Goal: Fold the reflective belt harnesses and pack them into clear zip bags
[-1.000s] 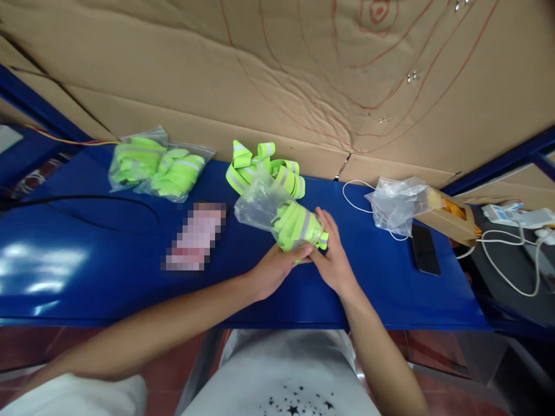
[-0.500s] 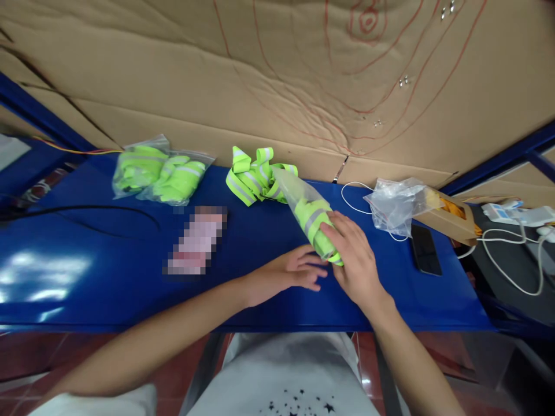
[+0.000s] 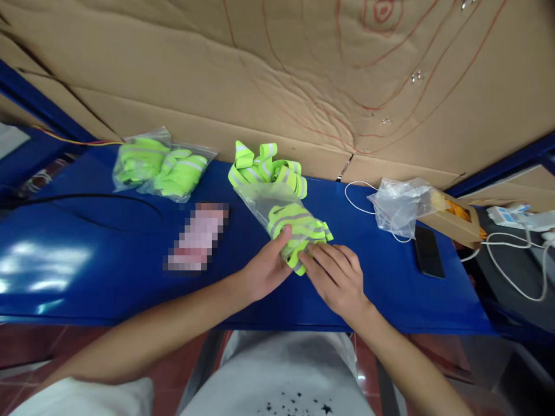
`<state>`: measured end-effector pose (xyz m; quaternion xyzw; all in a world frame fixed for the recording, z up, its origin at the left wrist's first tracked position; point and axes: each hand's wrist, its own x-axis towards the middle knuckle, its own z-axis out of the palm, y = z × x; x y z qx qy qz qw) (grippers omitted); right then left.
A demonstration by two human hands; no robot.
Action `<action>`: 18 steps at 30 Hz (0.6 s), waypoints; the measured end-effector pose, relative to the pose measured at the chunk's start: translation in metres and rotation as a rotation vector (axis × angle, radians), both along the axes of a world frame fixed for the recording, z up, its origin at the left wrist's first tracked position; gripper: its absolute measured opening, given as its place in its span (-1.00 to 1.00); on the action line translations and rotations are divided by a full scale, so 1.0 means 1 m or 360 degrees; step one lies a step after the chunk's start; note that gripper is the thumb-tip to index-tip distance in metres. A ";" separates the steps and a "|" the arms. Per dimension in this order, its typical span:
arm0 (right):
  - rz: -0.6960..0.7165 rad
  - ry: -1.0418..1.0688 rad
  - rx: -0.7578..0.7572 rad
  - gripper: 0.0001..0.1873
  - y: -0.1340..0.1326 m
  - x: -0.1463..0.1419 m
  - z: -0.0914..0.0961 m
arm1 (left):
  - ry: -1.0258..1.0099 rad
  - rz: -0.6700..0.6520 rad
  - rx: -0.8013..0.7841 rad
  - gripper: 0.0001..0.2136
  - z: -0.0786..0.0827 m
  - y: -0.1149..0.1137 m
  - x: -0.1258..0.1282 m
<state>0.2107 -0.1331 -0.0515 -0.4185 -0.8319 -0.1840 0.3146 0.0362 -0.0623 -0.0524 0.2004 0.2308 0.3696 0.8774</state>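
Between my hands is a clear plastic bag (image 3: 260, 199) with a bundled neon-yellow reflective strap (image 3: 295, 219) partly inside it. The strap's folds stick out at the bag's near end. My left hand (image 3: 271, 263) grips the bundle from the left, its thumb on top. On the right, my right hand (image 3: 336, 274) has its fingers curled onto the protruding folds. Behind the bag, a loose heap of the same yellow strap (image 3: 264, 164) lies against the cardboard. Two filled clear bags (image 3: 143, 159) of yellow strap rest at the back left.
A blurred-out pinkish rectangle (image 3: 199, 237) lies left of my hands on the blue table (image 3: 108, 277). Rightward are crumpled clear bags (image 3: 399, 205), a black phone (image 3: 428, 251), a small carton (image 3: 459, 222) and white cables (image 3: 511, 242). A cardboard wall (image 3: 173, 75) rises behind.
My left hand has moved from beside the bag to gripping the bundle. The bag has shifted left and turned, and my right hand has come left, onto the protruding folds.
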 end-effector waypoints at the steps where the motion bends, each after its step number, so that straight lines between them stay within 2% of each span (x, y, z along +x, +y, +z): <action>1: -0.0032 0.0009 0.0010 -0.66 0.001 0.000 -0.001 | 0.0001 0.0013 -0.0003 -0.54 -0.001 -0.002 0.001; 5: -0.0161 -0.0049 -0.0047 -0.64 0.013 -0.006 -0.004 | 0.0033 -0.0075 -0.0055 -0.63 -0.008 -0.005 0.006; 8: -0.0185 -0.0105 -0.0178 -0.66 0.024 -0.008 -0.003 | 0.0132 -0.0183 -0.0023 -0.55 -0.014 -0.002 0.007; 11: -0.0136 -0.0026 -0.0368 -0.66 0.028 -0.002 -0.003 | 0.0200 -0.0291 0.0083 -0.42 -0.020 0.006 0.007; 13: -0.0070 0.0103 -0.0492 -0.56 0.027 0.007 -0.006 | 0.0310 -0.0462 0.0161 -0.31 -0.021 0.010 0.004; 15: -0.0003 0.0259 -0.0567 -0.44 0.025 0.019 -0.011 | 0.0576 -0.0735 0.0313 -0.19 -0.016 0.011 -0.003; 17: 0.0066 0.0382 -0.0626 -0.47 0.021 0.034 -0.018 | 0.0956 -0.1046 0.0599 -0.18 -0.002 0.008 -0.015; 18: 0.0110 0.0389 -0.0648 -0.53 0.019 0.041 -0.021 | 0.1139 -0.1163 0.0808 -0.24 0.007 0.006 -0.021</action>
